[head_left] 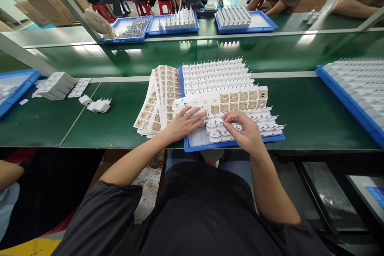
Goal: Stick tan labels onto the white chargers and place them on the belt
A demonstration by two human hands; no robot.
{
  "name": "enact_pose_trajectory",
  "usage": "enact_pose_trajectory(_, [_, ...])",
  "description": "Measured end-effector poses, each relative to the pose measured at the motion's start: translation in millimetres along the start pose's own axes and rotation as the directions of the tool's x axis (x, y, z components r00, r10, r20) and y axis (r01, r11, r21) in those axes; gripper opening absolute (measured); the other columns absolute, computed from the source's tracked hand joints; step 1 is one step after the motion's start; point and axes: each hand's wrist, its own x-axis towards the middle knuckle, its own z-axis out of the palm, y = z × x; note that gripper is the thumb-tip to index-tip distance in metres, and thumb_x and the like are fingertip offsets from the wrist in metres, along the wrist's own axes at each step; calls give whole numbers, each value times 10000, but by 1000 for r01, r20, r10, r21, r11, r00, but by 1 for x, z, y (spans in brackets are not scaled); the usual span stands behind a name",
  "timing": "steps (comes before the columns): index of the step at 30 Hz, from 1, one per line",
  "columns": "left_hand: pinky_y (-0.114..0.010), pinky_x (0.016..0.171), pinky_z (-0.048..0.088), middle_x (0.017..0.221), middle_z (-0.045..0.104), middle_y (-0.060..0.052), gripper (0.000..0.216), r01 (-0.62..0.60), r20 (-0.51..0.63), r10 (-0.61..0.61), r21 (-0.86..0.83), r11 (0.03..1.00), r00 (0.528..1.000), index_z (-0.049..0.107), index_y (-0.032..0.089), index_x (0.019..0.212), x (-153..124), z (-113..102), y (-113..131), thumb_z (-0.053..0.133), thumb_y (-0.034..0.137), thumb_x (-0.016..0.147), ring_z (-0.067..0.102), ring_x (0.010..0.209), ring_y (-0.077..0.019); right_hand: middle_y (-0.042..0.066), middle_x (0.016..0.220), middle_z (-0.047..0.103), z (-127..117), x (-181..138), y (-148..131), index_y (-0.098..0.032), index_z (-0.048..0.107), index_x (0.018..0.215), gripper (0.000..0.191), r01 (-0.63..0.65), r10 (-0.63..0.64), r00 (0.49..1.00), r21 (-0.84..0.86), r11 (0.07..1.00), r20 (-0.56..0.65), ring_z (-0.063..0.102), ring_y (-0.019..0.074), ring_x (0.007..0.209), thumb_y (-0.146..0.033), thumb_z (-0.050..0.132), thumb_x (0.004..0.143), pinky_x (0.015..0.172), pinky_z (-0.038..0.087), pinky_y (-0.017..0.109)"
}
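Label sheet, long axis 9-to-3 o'clock
Left hand spread toward 2; right hand curled toward 10, grip unclear.

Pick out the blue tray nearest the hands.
The near-side tray directly before the person's lap: it alone has a sheet of brown stickers lying across its white plugs, with the left hand there.

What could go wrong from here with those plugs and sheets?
The sticker sheet lies over rows of pronged white plugs, so it might snag or crease. The left hand resting on it could nudge plugs out of line. The fanned sheets beside the blue tray might slide if brushed.
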Motion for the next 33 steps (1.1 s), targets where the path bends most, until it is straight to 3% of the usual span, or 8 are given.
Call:
enact_pose_trajectory(9, [-376,1019,422,1143,735,-81,245,-1,1,1,1,1000,1000,667,246,1189,-1,-15,0,567,139,992,644,1127,-223,53,994,703,3,-6,-3,-246,620,961,23,22,-24,999,-59,998,-40,685,219,980,-225,625,970,868,536,362])
enact_pose_trajectory(13, [-387,954,478,1082,704,-92,276,209,-206,-269,-273,939,941,679,256,1162,-17,-27,13,749,323,904,645,1058,-245,53,1004,708,7,-10,-3,-246,625,975,41,26,-29,996,-45,999,-86,684,216,979,-209,637,963,883,531,366])
enact_pose_trajectory(17, [-333,853,542,1067,700,-82,389,373,-117,-699,-777,507,705,663,233,1148,-23,-25,44,820,396,832,679,995,-221,48,987,709,16,-15,-9,-247,636,980,42,0,11,996,121,993,-92,690,211,982,-210,645,963,876,551,356])
enact_pose_trajectory(20, [-310,822,561,1039,718,-71,476,245,45,-822,-963,116,567,646,232,1193,-18,-12,71,815,471,818,704,949,-206,34,944,702,26,-19,-19,-255,645,966,33,-33,58,996,304,952,-73,693,192,926,-227,661,959,826,573,331])
enact_pose_trajectory(22, [-327,852,569,1070,726,-87,560,156,102,-846,-987,-22,523,652,225,1230,-13,-5,84,816,533,792,709,978,-221,25,902,693,33,-21,-27,-254,651,940,33,-66,94,994,388,919,-53,691,179,857,-249,683,946,778,582,317])
enact_pose_trajectory(25, [-354,873,573,1111,735,-109,607,127,185,-834,-982,-139,520,669,211,1234,-10,1,95,797,595,781,712,1008,-245,24,856,681,42,-24,-37,-247,658,908,74,-119,143,989,427,896,-24,684,176,796,-295,711,926,731,588,311])
enact_pose_trajectory(29, [-352,853,580,1157,744,-110,531,120,248,-758,-968,-221,604,615,225,1137,-12,-1,96,832,537,767,726,1036,-253,24,847,679,49,-29,-40,-244,658,897,84,-135,174,983,417,899,-57,676,172,789,-304,712,921,731,587,302])
enact_pose_trajectory(33, [-301,807,572,1198,729,-108,509,186,260,-737,-965,-183,624,483,246,1025,-14,-6,96,873,431,754,727,1047,-231,10,832,671,52,-34,-39,-246,656,900,55,-170,188,982,418,893,-2,666,158,751,-264,704,920,701,568,282])
